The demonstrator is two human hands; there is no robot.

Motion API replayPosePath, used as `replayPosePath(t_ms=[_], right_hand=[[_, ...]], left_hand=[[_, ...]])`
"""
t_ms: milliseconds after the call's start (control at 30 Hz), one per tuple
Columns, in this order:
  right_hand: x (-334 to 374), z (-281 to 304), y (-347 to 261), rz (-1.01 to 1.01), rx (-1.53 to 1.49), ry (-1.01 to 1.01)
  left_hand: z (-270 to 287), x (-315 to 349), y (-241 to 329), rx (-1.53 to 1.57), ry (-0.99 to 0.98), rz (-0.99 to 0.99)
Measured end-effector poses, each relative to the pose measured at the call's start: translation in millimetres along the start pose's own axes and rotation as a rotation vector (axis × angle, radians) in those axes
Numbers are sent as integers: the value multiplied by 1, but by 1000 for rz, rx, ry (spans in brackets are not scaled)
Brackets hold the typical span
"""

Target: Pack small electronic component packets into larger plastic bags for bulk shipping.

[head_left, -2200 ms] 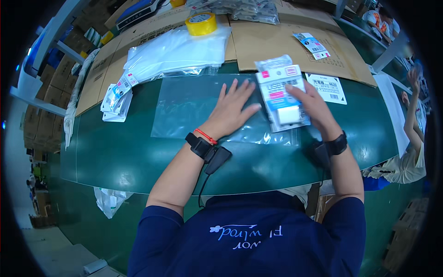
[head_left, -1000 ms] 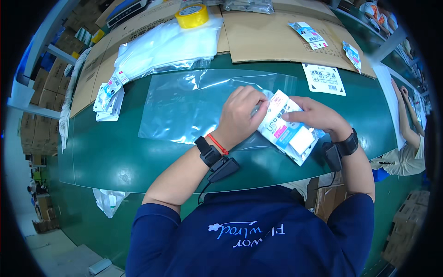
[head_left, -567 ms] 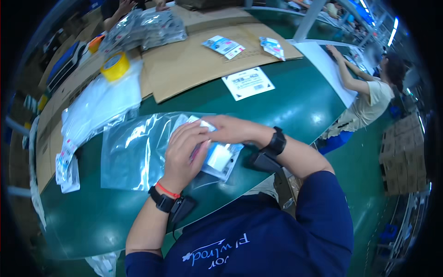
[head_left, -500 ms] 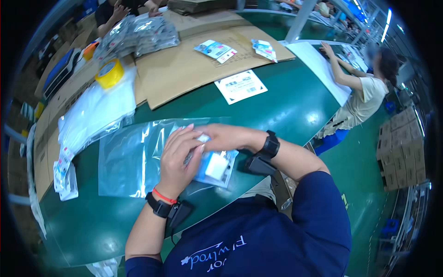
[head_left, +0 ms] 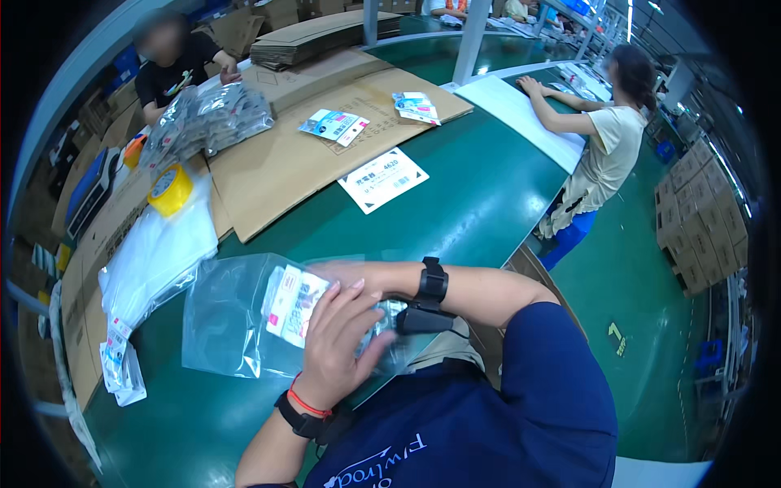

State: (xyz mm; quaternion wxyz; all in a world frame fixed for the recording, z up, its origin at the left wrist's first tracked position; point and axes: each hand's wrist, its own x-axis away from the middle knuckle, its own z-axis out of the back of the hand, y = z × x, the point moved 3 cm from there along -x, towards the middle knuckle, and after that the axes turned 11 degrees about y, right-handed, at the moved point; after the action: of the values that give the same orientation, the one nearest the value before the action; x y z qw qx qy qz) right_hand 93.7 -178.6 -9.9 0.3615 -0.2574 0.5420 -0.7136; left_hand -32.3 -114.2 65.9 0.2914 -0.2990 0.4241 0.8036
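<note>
A large clear plastic bag [head_left: 224,325] lies flat on the green table in front of me. At its right part sits a packaged item with a white card and pink marks [head_left: 294,307]; whether it is fully inside the bag is hard to tell. My left hand [head_left: 346,337] lies over the right end of the bag, fingers stretched out and pressing down on the packages. Just beyond it, my right hand [head_left: 351,275] reaches in from the right over the bag's mouth; its fingers are blurred and partly covered by the left hand. More packaging [head_left: 389,313] shows under my right wrist.
Left of the bag lies a stack of clear bags [head_left: 154,256] with a yellow tape roll [head_left: 170,190] on it. Flattened cardboard [head_left: 301,163] carries two packets. A printed white sheet [head_left: 382,180] lies nearer. Co-workers sit at the far left and right.
The packaged items have shifted left, deeper over the bag, and the white card now shows. Both hands have moved a little nearer to me. The head view has shifted.
</note>
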Motion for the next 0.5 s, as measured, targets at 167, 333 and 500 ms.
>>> replayPosePath(t_ms=[167, 333, 500], right_hand=[[4, 24, -11, -285, -81, 197], [0, 30, -9, -256, -270, 159], [-1, 18, -21, -293, -395, 158]], left_hand=[[-3, -4, 5, -117, -242, -120], [-14, 9, -19, -307, -313, -133], [-8, 17, -16, -234, -210, -243]])
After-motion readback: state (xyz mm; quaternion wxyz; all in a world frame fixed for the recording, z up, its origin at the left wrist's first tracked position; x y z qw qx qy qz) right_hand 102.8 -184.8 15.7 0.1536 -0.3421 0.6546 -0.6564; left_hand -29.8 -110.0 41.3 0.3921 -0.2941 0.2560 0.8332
